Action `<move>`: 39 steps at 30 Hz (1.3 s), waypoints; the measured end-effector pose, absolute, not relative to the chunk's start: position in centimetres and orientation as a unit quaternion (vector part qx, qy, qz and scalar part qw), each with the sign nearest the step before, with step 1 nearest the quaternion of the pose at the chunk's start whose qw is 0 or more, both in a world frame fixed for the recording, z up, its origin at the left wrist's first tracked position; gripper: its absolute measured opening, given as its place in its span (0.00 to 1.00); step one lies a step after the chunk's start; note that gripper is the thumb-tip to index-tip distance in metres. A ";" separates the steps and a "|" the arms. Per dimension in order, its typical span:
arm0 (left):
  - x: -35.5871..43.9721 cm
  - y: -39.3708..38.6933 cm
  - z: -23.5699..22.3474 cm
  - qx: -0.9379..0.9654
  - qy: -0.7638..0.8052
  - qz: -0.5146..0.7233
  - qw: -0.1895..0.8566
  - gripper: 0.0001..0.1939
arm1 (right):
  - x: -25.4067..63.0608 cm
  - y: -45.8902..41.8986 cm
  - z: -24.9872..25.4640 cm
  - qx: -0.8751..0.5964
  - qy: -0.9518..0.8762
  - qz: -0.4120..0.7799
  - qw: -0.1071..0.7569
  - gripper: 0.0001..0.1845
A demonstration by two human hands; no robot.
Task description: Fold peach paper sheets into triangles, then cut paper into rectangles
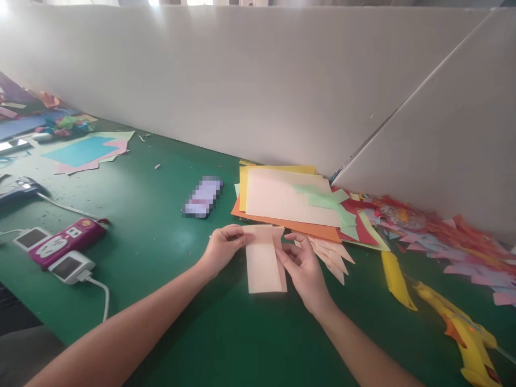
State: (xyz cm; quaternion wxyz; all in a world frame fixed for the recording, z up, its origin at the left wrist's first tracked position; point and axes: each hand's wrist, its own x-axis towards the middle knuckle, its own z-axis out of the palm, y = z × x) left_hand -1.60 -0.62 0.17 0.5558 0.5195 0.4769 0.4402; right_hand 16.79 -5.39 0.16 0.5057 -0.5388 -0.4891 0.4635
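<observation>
A pale peach sheet of paper [263, 263], folded into an upright rectangle, is between my two hands above the green table. My left hand [223, 244] pinches its upper left corner between thumb and fingers. On the other side, my right hand [303, 266] has its thumb against the right fold, with the fingers curled and partly apart. A narrow flap shows along that right edge. Just behind my right hand lie several pointed peach paper pieces [332, 255]. Beyond them rests a stack of coloured sheets, a pale peach one [286, 196] near the top.
A yellow utility knife [397, 279] and a yellow glue gun [463, 328] lie at right, near piled paper scraps [463, 247]. A blurred phone [203, 196] lies behind my left hand. At left are a purple power strip [68, 244] with chargers and cables. A white partition [226, 75] stands behind.
</observation>
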 end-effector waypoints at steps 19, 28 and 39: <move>-6.5 -3.7 0.5 0.748 0.487 0.300 0.335 0.08 | 15.5 -8.8 0.7 -0.432 -0.874 0.079 0.208 0.28; -7.3 -6.1 0.9 0.838 0.467 0.229 0.163 0.22 | 14.6 -8.7 0.0 -0.381 -0.912 0.082 0.127 0.25; -5.5 -13.5 -0.8 0.870 0.457 0.147 0.115 0.25 | 14.1 -9.0 0.0 -0.372 -0.920 0.066 0.109 0.22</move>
